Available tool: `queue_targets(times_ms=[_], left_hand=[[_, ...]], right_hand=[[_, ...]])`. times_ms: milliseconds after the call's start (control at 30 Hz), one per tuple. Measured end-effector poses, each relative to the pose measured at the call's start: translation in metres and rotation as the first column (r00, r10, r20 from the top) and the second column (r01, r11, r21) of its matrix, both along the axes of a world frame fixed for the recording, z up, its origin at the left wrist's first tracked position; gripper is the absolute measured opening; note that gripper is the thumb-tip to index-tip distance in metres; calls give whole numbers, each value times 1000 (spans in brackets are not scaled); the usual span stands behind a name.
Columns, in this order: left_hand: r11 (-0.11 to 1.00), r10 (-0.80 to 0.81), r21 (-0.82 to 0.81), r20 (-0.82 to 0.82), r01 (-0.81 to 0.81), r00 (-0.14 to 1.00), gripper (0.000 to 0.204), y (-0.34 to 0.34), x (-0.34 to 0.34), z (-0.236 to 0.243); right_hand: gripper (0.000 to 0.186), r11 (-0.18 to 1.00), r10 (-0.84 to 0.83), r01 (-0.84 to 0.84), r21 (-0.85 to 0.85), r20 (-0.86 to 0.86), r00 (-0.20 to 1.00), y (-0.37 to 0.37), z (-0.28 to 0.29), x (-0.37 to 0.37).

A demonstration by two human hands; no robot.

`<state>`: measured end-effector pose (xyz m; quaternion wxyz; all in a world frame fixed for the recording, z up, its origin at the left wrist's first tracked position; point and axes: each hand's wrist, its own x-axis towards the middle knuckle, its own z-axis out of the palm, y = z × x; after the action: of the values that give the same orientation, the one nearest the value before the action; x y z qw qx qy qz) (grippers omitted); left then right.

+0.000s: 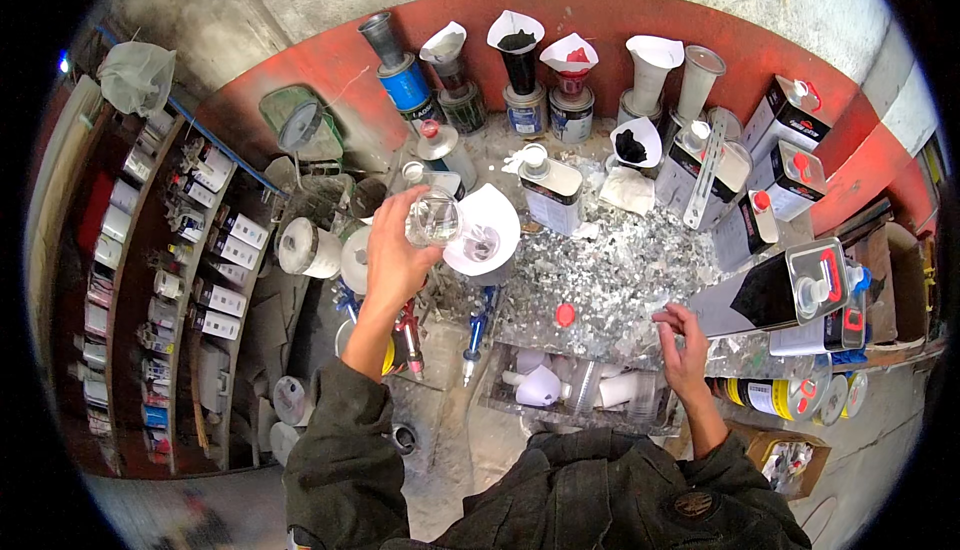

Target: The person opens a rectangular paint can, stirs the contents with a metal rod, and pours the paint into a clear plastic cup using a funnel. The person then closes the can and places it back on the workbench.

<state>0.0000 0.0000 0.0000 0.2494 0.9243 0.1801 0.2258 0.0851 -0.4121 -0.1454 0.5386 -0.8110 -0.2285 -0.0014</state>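
Note:
My left hand [395, 250] holds a clear cup [433, 218], tilted at a white paper funnel [497, 220]; clear liquid shows at its mouth. The funnel rests on a container whose body is mostly hidden. My right hand [683, 355] is open over the speckled, paint-crusted bench [630, 270], fingers slightly curled, beside a tall metal can with a dark label [750, 293]. A loose red cap [565, 315] lies between my hands. A white-capped can [550, 190] stands behind the funnel.
Paint tins with cups and paper funnels [525, 110] line the red back panel [305, 60]. More cans [785, 175] crowd the right. Spray guns [478, 335] hang at the front edge. Shelves [125, 290] of small containers flank the left. A bin of used cups [540, 385] sits below.

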Motion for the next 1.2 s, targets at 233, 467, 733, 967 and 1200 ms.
queue_targets(times_ms=[233,467,733,967,1200], left_hand=[[988,-10,157,2,10,1000,73,-9,2,4],[952,-35,305,2,33,999,70,-20,7,12],[786,-5,615,-92,61,996,67,-40,16,23],[545,2,822,-199,166,980,50,-62,24,35],[423,57,876,-280,231,958,53,-76,31,47]], right_hand=[[27,1000,-5,5,0,1,1000,-1,-4,5],[26,1000,-8,8,3,-33,999,-2,-3,7],[28,997,49,-46,-64,46,998,-7,-14,13],[32,989,146,-147,-10,-42,988,-4,-22,11],[32,956,293,-292,34,-46,955,-9,-42,9]])
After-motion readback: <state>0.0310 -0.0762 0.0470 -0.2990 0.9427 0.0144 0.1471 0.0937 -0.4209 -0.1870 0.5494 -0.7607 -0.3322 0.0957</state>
